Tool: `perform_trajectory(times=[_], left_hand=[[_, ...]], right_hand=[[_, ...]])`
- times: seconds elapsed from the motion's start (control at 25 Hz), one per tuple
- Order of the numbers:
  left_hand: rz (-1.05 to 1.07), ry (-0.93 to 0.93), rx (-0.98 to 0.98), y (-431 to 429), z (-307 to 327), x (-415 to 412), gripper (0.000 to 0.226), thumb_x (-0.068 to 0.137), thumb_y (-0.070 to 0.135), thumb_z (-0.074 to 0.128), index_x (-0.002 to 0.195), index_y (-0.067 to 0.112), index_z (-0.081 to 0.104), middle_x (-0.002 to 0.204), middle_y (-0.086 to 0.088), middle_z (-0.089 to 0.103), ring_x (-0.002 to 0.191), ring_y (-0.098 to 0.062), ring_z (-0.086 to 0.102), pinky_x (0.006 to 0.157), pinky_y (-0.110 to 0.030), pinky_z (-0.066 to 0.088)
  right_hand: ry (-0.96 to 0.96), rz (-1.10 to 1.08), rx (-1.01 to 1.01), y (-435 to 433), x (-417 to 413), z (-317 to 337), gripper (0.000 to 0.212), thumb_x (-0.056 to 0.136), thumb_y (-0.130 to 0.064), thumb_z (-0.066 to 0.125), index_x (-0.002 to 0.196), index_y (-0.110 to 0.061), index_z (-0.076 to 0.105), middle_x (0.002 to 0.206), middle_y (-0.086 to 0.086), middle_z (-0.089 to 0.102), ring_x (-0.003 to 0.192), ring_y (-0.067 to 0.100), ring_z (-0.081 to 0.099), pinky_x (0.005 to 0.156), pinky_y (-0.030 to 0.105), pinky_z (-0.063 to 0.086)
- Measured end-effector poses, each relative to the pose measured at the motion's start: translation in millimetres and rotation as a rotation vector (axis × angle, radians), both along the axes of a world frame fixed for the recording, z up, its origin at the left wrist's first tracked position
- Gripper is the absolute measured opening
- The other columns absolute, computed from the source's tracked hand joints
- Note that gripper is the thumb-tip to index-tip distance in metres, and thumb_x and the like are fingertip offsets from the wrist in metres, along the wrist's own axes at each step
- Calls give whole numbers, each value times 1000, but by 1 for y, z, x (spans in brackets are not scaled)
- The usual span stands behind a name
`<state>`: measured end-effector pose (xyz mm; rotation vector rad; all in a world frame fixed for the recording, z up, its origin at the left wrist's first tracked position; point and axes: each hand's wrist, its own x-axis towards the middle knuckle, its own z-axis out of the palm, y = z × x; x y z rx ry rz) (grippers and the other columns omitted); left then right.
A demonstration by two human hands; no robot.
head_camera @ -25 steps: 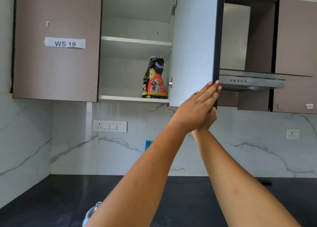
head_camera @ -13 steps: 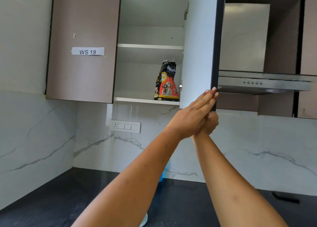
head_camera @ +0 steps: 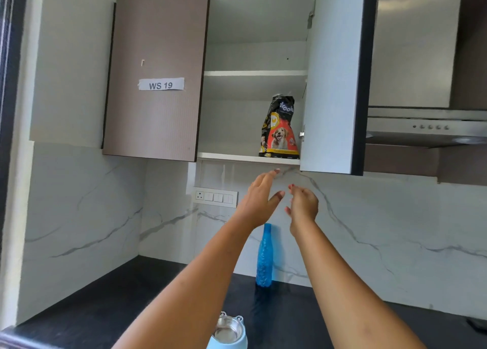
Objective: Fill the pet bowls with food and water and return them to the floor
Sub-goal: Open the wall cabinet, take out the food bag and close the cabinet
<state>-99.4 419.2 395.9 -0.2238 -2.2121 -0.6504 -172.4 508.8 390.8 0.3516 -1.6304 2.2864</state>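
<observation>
Fingers of the left hand are straight and loose, the right hand slackly curled; both hold nothing, just below the lower shelf edge.
The dog food bag stands upright at the shelf's right end beside the open cupboard door, with room to its left. The pet bowl sits near on the table, the blue bottle far.

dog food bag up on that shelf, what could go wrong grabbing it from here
The dog food bag stands on the shelf above the empty left hand and right hand; its crumpled top may be open, so tilting it could spill kibble.
The open cabinet door hangs just beside the bag; an arm could knock its edge.
The blue bottle and steel pet bowl stand on the counter beneath; a dropped bag might topple them.
</observation>
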Motion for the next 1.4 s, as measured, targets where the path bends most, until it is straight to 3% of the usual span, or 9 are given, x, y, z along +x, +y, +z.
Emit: perform_trajectory(times=[0.2, 0.36, 0.48, 0.56, 0.68, 0.88, 1.08, 1.24, 1.4], left_hand=[[-26, -74, 198, -35, -1, -29, 65, 96, 34, 52, 150, 25, 16, 140, -8, 45, 128, -24, 44, 109, -44, 38], [-60, -104, 278, -71, 6, -72, 69, 96, 32, 54, 150, 27, 12, 133, -11, 50, 121, -26, 50, 104, -42, 42], [-116, -92, 348, -93, 19, -114, 70, 96, 27, 55, 150, 29, 10, 133, -11, 50, 122, -28, 51, 102, -41, 43], [-151, -49, 340, -109, 33, -147, 75, 94, 24, 58, 151, 29, 8, 132, -12, 49, 122, -27, 48, 102, -41, 41], [-168, 71, 311, -138, 58, -196, 80, 91, 24, 63, 151, 26, 10, 129, -13, 52, 122, -27, 48, 102, -39, 37], [-153, 156, 209, -176, 90, -267, 78, 91, 26, 62, 151, 17, 13, 136, -16, 48, 130, -29, 41, 106, -42, 33], [-38, 222, 59, -194, 119, -325, 76, 91, 32, 59, 150, 9, 16, 146, -16, 39, 134, -31, 39, 110, -43, 32], [12, 91, 115, -191, 147, -348, 84, 92, 50, 52, 151, 5, 11, 150, -21, 31, 137, -38, 30, 108, -47, 30], [25, -130, 244, -175, 166, -370, 100, 84, 71, 45, 150, 5, 10, 153, -20, 28, 138, -38, 30, 108, -48, 31]], right_hand=[[104, -10, 104, -26, -25, 16, 26, 93, -26, 54, 110, -10, 65, 93, -2, 62, 89, 14, 57, 97, 46, 50], [89, 15, 123, -43, -54, 23, 17, 92, -22, 58, 104, -12, 65, 85, -3, 58, 83, 20, 60, 86, 42, 53], [115, -49, 166, -51, -80, 35, 7, 94, -19, 57, 95, -15, 62, 79, -4, 54, 70, 9, 49, 78, 38, 50], [190, -117, 199, -66, -108, 50, 7, 92, -19, 58, 94, -16, 64, 82, -5, 57, 77, 14, 54, 82, 40, 50], [323, -212, 321, -96, -153, 75, 8, 88, -20, 62, 95, -20, 66, 103, 0, 64, 100, 21, 59, 89, 39, 48], [472, -383, 476, -130, -210, 102, 39, 84, -20, 66, 123, -13, 61, 127, 7, 57, 119, 21, 52, 101, 41, 44], [501, -449, 514, -133, -266, 131, 52, 84, -33, 62, 131, -14, 53, 128, 6, 57, 118, 22, 53, 102, 41, 46], [428, -476, 493, -118, -300, 162, 43, 96, -40, 47, 129, -13, 53, 125, 5, 58, 115, 23, 55, 98, 42, 47], [268, -392, 471, -106, -340, 180, 49, 103, -42, 30, 136, -9, 45, 130, 9, 57, 116, 28, 54, 97, 39, 44]])
